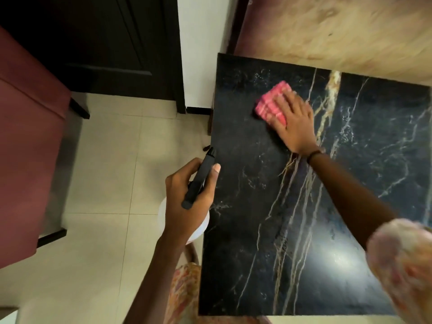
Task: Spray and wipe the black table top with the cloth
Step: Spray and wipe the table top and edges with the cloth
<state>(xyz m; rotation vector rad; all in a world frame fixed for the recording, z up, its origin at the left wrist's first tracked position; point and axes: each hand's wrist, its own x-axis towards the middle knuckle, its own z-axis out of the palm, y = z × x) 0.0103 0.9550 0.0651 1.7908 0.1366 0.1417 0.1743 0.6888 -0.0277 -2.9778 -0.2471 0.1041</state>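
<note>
Pressing flat fingers on the pink cloth, the right hand wipes the black surface near its far left corner; overlapping strokes would serve best. The left hand grips the spray bottle beside the surface's left edge.

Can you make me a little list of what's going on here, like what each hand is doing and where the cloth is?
left hand: grips the black top of a spray bottle, beside the table's left edge
right hand: flat, presses the cloth down
cloth: pink, folded, on the far left part of the table
table: black with pale veins, shiny
floor: light tiles
</note>
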